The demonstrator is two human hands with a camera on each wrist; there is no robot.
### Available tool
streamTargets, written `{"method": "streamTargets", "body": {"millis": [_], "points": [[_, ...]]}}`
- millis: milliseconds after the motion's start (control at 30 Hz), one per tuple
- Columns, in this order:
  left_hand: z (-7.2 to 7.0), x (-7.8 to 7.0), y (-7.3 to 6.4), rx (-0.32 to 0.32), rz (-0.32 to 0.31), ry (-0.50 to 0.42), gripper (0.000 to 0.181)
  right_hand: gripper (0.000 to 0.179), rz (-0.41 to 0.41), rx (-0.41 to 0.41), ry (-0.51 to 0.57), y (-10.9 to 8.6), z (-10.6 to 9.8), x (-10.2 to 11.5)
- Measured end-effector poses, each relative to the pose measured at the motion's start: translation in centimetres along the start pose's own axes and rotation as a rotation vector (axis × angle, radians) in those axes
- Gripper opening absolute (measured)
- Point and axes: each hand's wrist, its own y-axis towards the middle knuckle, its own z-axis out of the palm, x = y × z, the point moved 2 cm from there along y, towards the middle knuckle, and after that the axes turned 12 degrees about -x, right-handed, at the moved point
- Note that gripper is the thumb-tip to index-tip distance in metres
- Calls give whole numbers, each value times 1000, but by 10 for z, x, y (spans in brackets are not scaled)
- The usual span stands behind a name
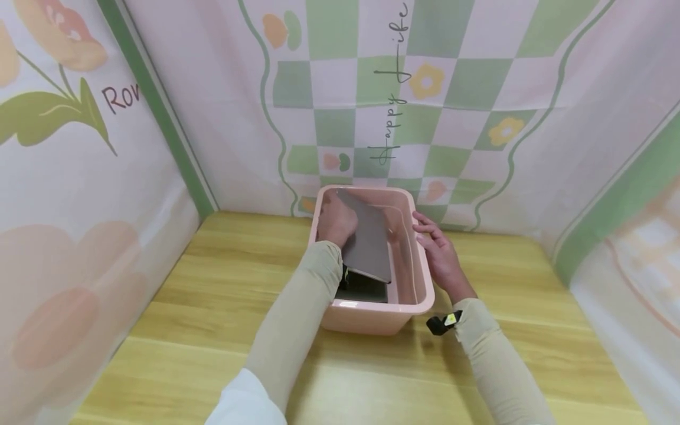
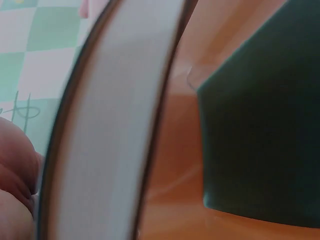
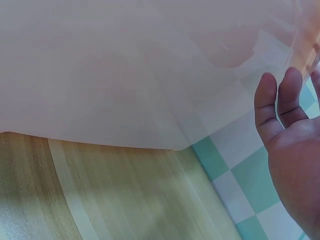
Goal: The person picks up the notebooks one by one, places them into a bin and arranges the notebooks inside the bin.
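A pink plastic bin [image 1: 366, 319] stands on the table against the curtain. My left hand [image 1: 337, 223] reaches inside it and grips a grey-brown hardcover notebook [image 1: 369, 242], which sits tilted in the bin; the fingertips are hidden in the head view. The notebook's pale page edge [image 2: 112, 120] fills much of the left wrist view. Below it lies a dark green, flat book-like thing [image 2: 265, 135] on the bin's floor. My right hand [image 1: 443, 260] rests at the bin's right rim, with fairly straight fingers [image 3: 266, 100] against the outer wall.
The wood-grain table [image 1: 223, 283] extends on both sides of the bin and in front. A green-and-white checked curtain [image 1: 382, 118] hangs close behind, and patterned cloth sides [image 1: 69, 236] enclose the space. A black camera [image 1: 441, 324] sits on the right wrist.
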Motion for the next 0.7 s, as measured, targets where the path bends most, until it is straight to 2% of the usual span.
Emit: {"method": "streamTargets", "body": {"millis": [267,567,700], "points": [[7,-3,0,24,32,62,67,19,-1,-7,-2,1,-3,1],[13,-1,-3,55,87,137,54,17,-13,0,12,0,-2,0],[15,1,-5,95,114,168,58,17,-26,13,13,-2,-2,0]]}}
